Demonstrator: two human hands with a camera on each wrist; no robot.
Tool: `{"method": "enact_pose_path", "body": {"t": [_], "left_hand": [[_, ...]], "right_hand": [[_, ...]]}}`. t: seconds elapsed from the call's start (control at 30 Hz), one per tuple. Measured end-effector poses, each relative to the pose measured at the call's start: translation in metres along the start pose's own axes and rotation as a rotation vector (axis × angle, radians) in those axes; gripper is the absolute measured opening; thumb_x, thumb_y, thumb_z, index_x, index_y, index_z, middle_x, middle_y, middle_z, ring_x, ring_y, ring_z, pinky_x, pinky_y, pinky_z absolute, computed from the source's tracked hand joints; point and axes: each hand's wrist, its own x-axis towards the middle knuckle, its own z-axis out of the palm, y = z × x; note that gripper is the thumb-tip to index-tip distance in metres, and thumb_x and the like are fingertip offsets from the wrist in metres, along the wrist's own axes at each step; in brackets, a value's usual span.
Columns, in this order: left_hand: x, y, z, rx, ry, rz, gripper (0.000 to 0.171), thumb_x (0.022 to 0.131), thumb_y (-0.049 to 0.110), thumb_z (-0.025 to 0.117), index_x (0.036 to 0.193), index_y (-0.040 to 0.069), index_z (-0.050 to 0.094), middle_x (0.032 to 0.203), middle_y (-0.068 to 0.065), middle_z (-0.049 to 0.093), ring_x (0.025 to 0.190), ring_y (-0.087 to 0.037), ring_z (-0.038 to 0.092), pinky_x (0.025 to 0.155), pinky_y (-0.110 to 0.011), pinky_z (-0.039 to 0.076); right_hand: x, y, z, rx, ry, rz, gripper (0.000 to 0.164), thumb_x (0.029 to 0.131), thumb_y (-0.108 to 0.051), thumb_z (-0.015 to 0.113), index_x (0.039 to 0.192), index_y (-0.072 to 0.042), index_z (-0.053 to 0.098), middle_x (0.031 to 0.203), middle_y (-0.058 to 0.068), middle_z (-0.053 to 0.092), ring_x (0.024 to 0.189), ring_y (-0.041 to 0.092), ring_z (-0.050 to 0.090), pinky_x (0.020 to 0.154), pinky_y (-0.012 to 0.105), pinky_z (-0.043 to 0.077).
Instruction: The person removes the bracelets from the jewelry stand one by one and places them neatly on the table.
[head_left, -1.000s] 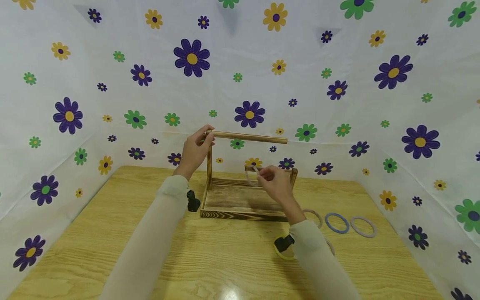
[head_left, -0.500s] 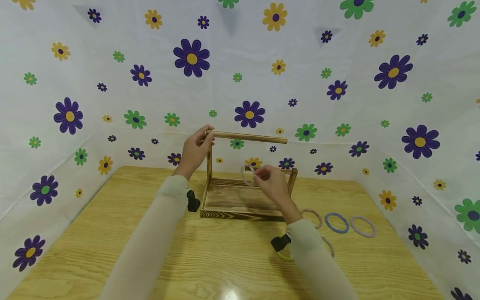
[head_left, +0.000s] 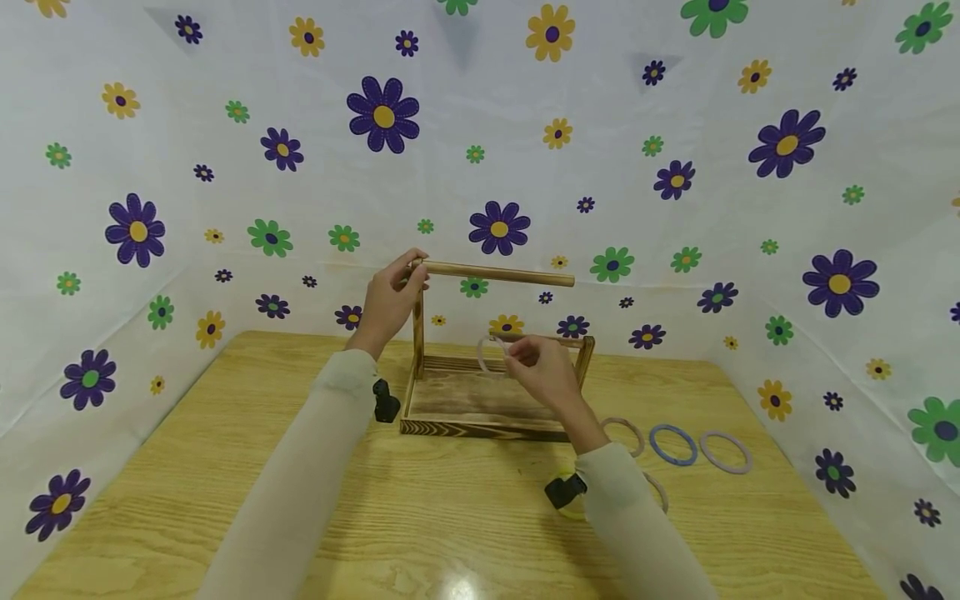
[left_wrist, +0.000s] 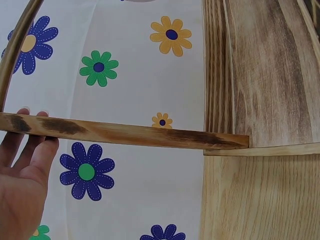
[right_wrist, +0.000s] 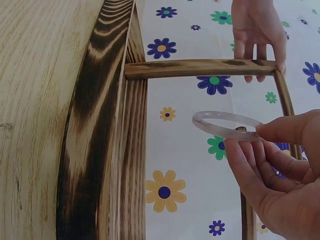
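A dark-grained wooden stand (head_left: 480, 431) has a long upper rod (head_left: 498, 274) from its left post (left_wrist: 130, 134) and a lower rod (head_left: 551, 339) from its right side. My left hand (head_left: 387, 304) grips the top of the left post, thumb and fingers on either side. Between thumb and fingertips, my right hand (head_left: 547, 371) pinches a pale translucent bangle (right_wrist: 215, 131) by the lower rod's free end. That end (right_wrist: 241, 129) shows within the bangle's outline in the right wrist view; whether it passes through, I cannot tell.
Right of the stand lie a brown bangle (head_left: 636, 432), a blue bangle (head_left: 694, 451) and a lilac bangle (head_left: 727, 470) on the wooden table (head_left: 420, 517). A yellow bangle (head_left: 572, 514) and a greyish bangle (head_left: 663, 493) are partly hidden by my right forearm. Flowered cloth (head_left: 315, 167) hangs behind.
My right hand has shifted slightly left with the pale bangle, which now sits around or beside the lower rod's tip. My left hand has stayed on the post.
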Motion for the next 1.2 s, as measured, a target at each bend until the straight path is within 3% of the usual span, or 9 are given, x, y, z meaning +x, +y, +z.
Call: {"method": "enact_pose_path", "body": {"t": [0.43, 0.6, 0.73, 0.97, 1.2], "left_hand": [[-0.001, 0.002, 0.0, 0.021, -0.001, -0.013, 0.041, 0.11, 0.036, 0.049, 0.145, 0.016, 0.057, 0.129, -0.023, 0.067, 0.116, -0.031, 0.07, 0.103, -0.048, 0.056], [0.0, 0.0, 0.0, 0.018, 0.003, -0.013, 0.041, 0.11, 0.035, 0.05, 0.145, 0.016, 0.057, 0.129, -0.023, 0.067, 0.116, -0.032, 0.07, 0.102, -0.048, 0.056], [0.0, 0.0, 0.0, 0.006, 0.002, -0.014, 0.04, 0.11, 0.034, 0.05, 0.145, 0.016, 0.057, 0.128, -0.023, 0.067, 0.117, -0.038, 0.069, 0.102, -0.049, 0.057], [0.0, -0.001, 0.001, 0.018, -0.004, -0.008, 0.043, 0.111, 0.035, 0.048, 0.147, 0.014, 0.055, 0.129, -0.024, 0.066, 0.119, -0.042, 0.066, 0.102, -0.047, 0.057], [0.0, 0.0, 0.001, 0.017, -0.001, -0.009, 0.042, 0.111, 0.035, 0.048, 0.147, 0.014, 0.056, 0.131, -0.023, 0.067, 0.119, -0.041, 0.067, 0.104, -0.046, 0.056]], "right_hand": [[-0.011, 0.001, -0.009, 0.022, -0.078, -0.008, 0.01, 0.094, -0.007, 0.071, 0.099, 0.001, 0.073, 0.091, 0.016, 0.076, 0.076, 0.017, 0.07, 0.067, 0.025, 0.057], [-0.016, 0.003, -0.012, 0.012, -0.1, -0.031, 0.01, 0.094, -0.006, 0.07, 0.097, 0.003, 0.072, 0.088, 0.017, 0.075, 0.073, 0.017, 0.07, 0.063, 0.022, 0.055], [-0.019, 0.003, -0.015, 0.028, -0.136, -0.024, 0.01, 0.095, -0.004, 0.069, 0.099, 0.004, 0.072, 0.088, 0.019, 0.075, 0.075, 0.028, 0.072, 0.061, 0.021, 0.053], [-0.025, 0.007, -0.019, 0.017, -0.18, -0.033, 0.01, 0.095, -0.003, 0.067, 0.099, 0.005, 0.072, 0.085, 0.017, 0.075, 0.07, 0.014, 0.068, 0.062, 0.021, 0.053], [-0.031, 0.011, -0.021, -0.044, -0.205, -0.05, 0.013, 0.095, -0.005, 0.067, 0.102, 0.005, 0.073, 0.089, 0.015, 0.075, 0.076, 0.016, 0.069, 0.068, 0.022, 0.056]]}}
